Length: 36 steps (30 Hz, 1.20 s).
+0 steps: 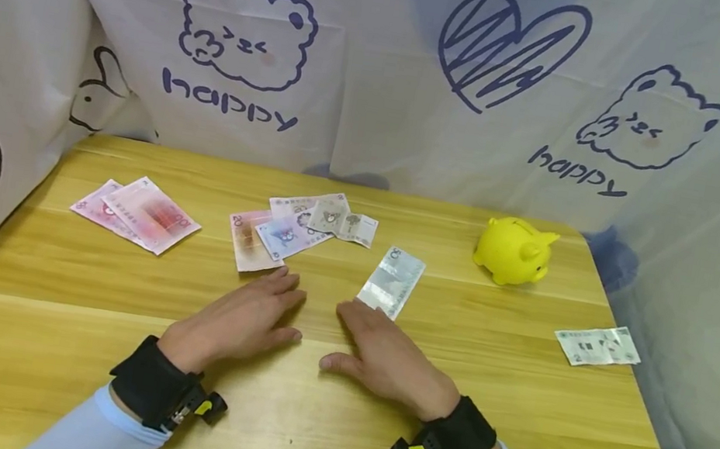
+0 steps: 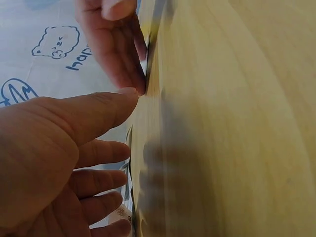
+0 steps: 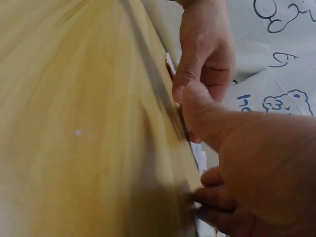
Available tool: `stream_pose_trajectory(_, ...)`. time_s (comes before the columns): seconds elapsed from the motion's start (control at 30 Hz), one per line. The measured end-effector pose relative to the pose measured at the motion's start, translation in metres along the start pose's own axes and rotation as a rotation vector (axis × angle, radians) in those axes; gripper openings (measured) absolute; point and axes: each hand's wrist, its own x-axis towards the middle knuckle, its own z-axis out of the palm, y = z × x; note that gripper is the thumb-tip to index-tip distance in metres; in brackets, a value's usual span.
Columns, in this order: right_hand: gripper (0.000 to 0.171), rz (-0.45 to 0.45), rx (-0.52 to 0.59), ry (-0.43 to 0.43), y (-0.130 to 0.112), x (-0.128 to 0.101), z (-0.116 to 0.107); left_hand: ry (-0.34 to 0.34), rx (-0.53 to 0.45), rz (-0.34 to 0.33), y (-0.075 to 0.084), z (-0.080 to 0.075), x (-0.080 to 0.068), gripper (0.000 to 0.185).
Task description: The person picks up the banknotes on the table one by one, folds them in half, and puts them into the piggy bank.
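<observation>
My left hand [image 1: 239, 319] is low over the wooden table, its fingers extended and fingertips right by a brownish 20 banknote [image 1: 247, 242]. That note lies partly under a bluish 10 note [image 1: 287, 238], with a pale purplish note [image 1: 288, 205] and small grey-green notes [image 1: 359, 231] overlapping behind. My right hand [image 1: 391, 359] mirrors it, fingers extended, its fingertips overlapping the near edge of a pale greenish 50 note [image 1: 394, 277]. Neither hand grips anything. In the left wrist view the left thumb [image 2: 106, 111] and fingers are spread apart.
Two pink banknotes [image 1: 156, 216] overlap at the back left. A yellow piggy bank [image 1: 514, 253] stands at the back right, and another pale green note [image 1: 598, 346] lies near the right edge. White cloth [image 1: 372, 61] with drawings hangs behind and along the sides.
</observation>
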Motion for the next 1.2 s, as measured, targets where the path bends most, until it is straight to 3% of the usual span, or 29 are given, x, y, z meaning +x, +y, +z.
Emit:
stream_pose_trajectory(0.13, 0.076, 0.051, 0.097, 0.088, 0.009, 0.004, -0.015, 0.001, 0.003, 0.01, 0.0, -0.001, 0.0, 0.061)
stream_pose_trajectory(0.23, 0.071, 0.18, 0.09, 0.239, 0.029, 0.012, -0.03, -0.007, -0.009, 0.007, 0.0, -0.002, 0.0, 0.059)
stream_pose_trajectory(0.3, 0.072, 0.296, 0.058, 0.295, 0.045, 0.018, -0.037, -0.017, -0.022, 0.006, 0.002, -0.001, 0.001, 0.059)
stream_pose_trajectory(0.4, 0.082, 0.423, 0.007, 0.258, 0.066, 0.026, -0.04, -0.034, -0.047, 0.014, 0.006, 0.0, 0.003, 0.061)
stream_pose_trajectory(0.47, 0.09, 0.463, -0.024, 0.204, 0.072, 0.029, -0.039, -0.044, -0.063, 0.02, 0.01, 0.001, 0.004, 0.062)
stream_pose_trajectory(0.6, 0.092, 0.458, -0.073, 0.167, 0.073, 0.032, -0.034, -0.057, -0.07, 0.016, 0.012, 0.001, 0.003, 0.061)
stream_pose_trajectory(0.7, 0.08, 0.43, -0.063, 0.199, 0.071, 0.033, -0.032, -0.07, -0.07, 0.005, 0.01, -0.002, 0.002, 0.061)
stream_pose_trajectory(0.8, 0.064, 0.392, 0.015, 0.229, 0.068, 0.035, -0.032, -0.081, -0.086, -0.011, 0.011, -0.007, 0.004, 0.062)
stream_pose_trajectory(0.93, 0.039, 0.349, 0.2, 0.249, 0.062, 0.038, -0.033, -0.056, -0.126, -0.056, 0.015, -0.014, 0.011, 0.063)
stream_pose_trajectory(1.0, 0.033, 0.331, 0.322, 0.256, 0.057, 0.038, -0.035, -0.023, -0.179, -0.111, 0.018, -0.019, 0.018, 0.065)
stream_pose_trajectory(1.13, 0.044, 0.234, 0.57, 0.236, 0.041, 0.034, -0.042, 0.053, -0.391, -0.218, 0.023, -0.03, 0.034, 0.066)
stream_pose_trajectory(1.2, 0.055, 0.16, 0.642, 0.203, 0.031, 0.032, -0.044, 0.052, -0.508, -0.246, 0.025, -0.033, 0.04, 0.059)
